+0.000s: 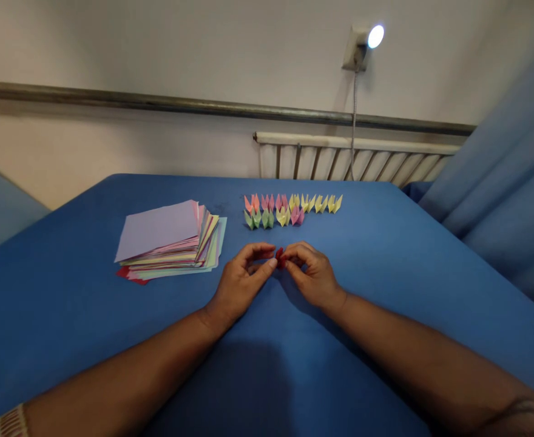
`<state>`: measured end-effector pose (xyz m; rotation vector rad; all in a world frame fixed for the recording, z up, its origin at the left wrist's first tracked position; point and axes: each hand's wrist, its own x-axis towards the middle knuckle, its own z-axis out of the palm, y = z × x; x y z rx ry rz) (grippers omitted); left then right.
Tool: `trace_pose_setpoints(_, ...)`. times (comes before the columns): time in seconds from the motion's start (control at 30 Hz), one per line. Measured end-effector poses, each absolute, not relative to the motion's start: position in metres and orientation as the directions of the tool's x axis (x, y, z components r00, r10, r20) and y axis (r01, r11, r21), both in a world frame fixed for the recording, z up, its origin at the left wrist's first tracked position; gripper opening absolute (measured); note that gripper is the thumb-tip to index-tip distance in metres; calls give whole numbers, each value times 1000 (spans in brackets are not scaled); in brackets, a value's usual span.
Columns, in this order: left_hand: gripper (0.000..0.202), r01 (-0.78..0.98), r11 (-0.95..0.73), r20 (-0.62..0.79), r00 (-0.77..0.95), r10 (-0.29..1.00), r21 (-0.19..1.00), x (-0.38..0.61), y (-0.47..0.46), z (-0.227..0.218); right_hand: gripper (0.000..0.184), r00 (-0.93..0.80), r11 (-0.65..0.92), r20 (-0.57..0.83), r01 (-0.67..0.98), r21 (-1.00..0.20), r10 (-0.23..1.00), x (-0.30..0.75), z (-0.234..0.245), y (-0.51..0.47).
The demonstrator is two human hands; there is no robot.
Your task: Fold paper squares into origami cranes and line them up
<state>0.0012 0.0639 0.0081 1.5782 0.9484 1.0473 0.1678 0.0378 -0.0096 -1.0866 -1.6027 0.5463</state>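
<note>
Two bare hands meet at the centre of the frame, above a blue table (67, 328), and between their fingertips is a small red folded paper (280, 258). The right hand (315, 276) has thumb and fingers pinched upon this red paper. The left hand (237, 282) has its fingertips just beside the paper's left edge; its thumb and index finger look a little apart, but whether they also grip it, I cannot tell from here. Just above the hands in the frame stand small folded paper figures in two rows: the front row (283, 216) is green, yellow and pink, the back row (321, 204) goes from salmon and pink to yellow. Left of centre lies a thick stack of coloured sheets (162, 233), a lilac one on top, a red corner showing below. At the upper right, a round light (375, 36) is shining beside a wall socket (352, 51).
</note>
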Motion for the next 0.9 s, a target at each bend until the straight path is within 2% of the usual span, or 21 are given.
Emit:
trace_pose_setpoints(0.13,29,132,-270,210,352,912,954,-2,69,9,15,-59,495,515,390,-777,855,170,-11,40)
trace_pose_setpoints(0.37,12,232,-342,242,373,896,911,-2,73,7,13,-96,462,464,396,-794,881,171,-14,41)
trace_pose_setpoints(0.53,27,215,-258,150,417,896,942,-2,72,7,15,-127,468,459,410,-783,879,172,-14,41)
trace_pose_setpoints(0.67,32,208,-294,185,423,887,933,-2,71,9,16,-158,496,477,417,-761,865,174,-11,40)
trace_pose_setpoints(0.9,12,246,-379,247,435,866,892,-2,73,10,18,-149,485,469,415,-770,871,173,-13,40)
